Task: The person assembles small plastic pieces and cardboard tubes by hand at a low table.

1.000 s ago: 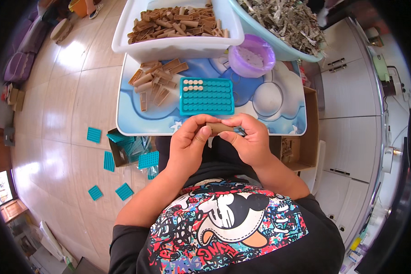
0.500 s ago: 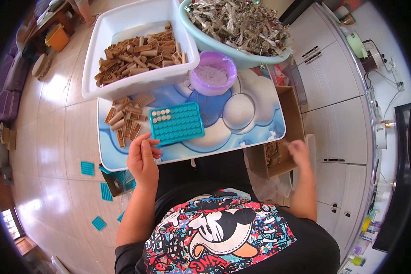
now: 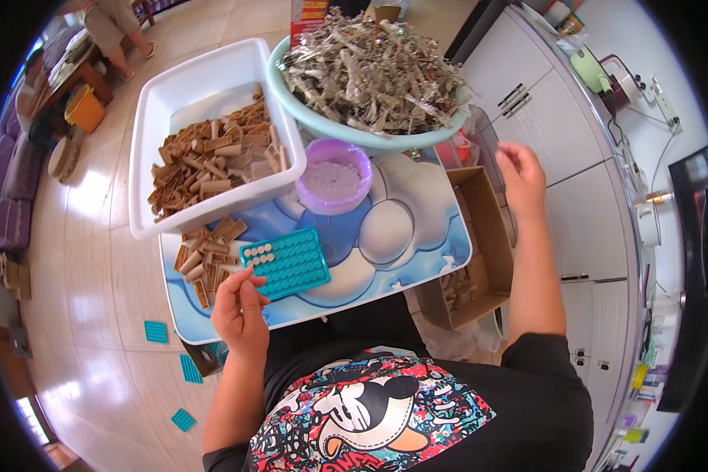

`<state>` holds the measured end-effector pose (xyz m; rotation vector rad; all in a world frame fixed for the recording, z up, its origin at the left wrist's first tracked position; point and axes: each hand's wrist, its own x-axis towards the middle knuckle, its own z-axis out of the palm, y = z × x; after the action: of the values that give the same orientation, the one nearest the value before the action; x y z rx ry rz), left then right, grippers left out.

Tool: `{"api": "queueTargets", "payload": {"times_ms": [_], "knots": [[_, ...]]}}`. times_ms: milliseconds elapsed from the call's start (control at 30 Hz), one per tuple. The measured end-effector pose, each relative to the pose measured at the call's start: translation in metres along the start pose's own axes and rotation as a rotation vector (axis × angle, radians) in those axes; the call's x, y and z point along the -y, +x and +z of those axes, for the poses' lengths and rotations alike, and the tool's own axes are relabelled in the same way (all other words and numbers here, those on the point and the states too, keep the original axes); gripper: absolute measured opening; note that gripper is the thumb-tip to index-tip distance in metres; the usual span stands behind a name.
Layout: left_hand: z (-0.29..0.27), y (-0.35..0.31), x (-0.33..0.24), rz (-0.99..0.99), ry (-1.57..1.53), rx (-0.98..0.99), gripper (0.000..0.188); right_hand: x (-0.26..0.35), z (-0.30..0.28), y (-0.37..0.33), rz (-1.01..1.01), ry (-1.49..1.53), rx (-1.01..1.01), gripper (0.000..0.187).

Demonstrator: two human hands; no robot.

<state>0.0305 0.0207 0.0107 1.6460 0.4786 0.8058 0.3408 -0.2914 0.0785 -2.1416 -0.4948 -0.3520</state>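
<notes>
My left hand (image 3: 242, 315) is held at the near left corner of a teal tray (image 3: 303, 271) with rows of round bumps or cups. Its fingers are half curled, with gaps between them, and I see nothing held. Several small pale round pieces (image 3: 258, 253) sit in the tray's far left part. Beside the tray lies a loose heap of tan-brown tube-like and trough-shaped pieces (image 3: 206, 258). My right hand (image 3: 523, 181) is raised off the table's right side, above a cardboard box, fingers loosely bent and no object visible in it.
A white tub (image 3: 145, 206) of brown pieces, a purple bowl (image 3: 362, 193) of pale powder and a pale green basin (image 3: 417, 143) of silvery-brown shreds crowd the far side. The cardboard box (image 3: 492, 295) holds tan pieces. Teal trays (image 3: 156, 332) lie on the floor; cabinets (image 3: 586, 212) stand right.
My right hand has risen from beside the cardboard box's opening to a higher, farther place. My left hand stays by the tray's corner. The whole view has shifted, showing more of the far side.
</notes>
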Motion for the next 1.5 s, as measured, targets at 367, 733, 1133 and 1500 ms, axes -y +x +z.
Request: {"api": "queueTargets", "payload": {"times_ms": [367, 733, 1133, 1500], "knots": [[0.024, 0.037, -0.021, 0.050, 0.046, 0.124, 0.015, -0.035, 0.032, 0.116, 0.106, -0.080, -0.008, 0.031], [0.059, 0.067, -0.044, 0.085, 0.120, 0.266, 0.013, 0.054, 0.078, 0.188, -0.301, -0.036, 0.115, 0.029], [0.088, 0.117, -0.079, 0.305, 0.226, 0.323, 0.029, 0.151, 0.142, 0.192, -0.411, -0.707, 0.642, 0.036], [0.135, 0.183, -0.093, 0.245, 0.138, 0.343, 0.047, 0.143, 0.112, 0.212, -0.303, -0.158, 0.414, 0.030]]}}
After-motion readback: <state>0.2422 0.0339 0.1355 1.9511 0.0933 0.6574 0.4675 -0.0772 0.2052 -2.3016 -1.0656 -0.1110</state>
